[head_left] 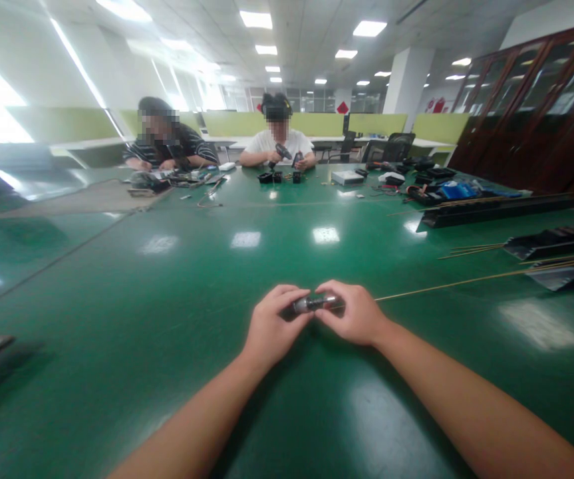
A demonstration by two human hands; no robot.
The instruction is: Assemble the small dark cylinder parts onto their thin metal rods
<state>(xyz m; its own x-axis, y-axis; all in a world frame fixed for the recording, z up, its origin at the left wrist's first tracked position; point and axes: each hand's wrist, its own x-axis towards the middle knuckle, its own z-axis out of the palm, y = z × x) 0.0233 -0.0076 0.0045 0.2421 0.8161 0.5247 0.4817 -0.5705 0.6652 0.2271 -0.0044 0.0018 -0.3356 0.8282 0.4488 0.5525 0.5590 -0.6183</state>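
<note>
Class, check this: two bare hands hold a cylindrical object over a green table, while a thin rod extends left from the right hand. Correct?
Wrong direction: in the head view, the thin rod extends to the right from the right hand. The rest stands.

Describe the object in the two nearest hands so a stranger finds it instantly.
Find the big green table. At its near middle, the left hand and right hand hold a short, dark-and-grey cylinder. Unlike the long, thin yellowish rod to the right, it is stubby and held in both hands.

Silver-and-black cylinder (310, 305), slim, held sideways, partly hidden
</note>
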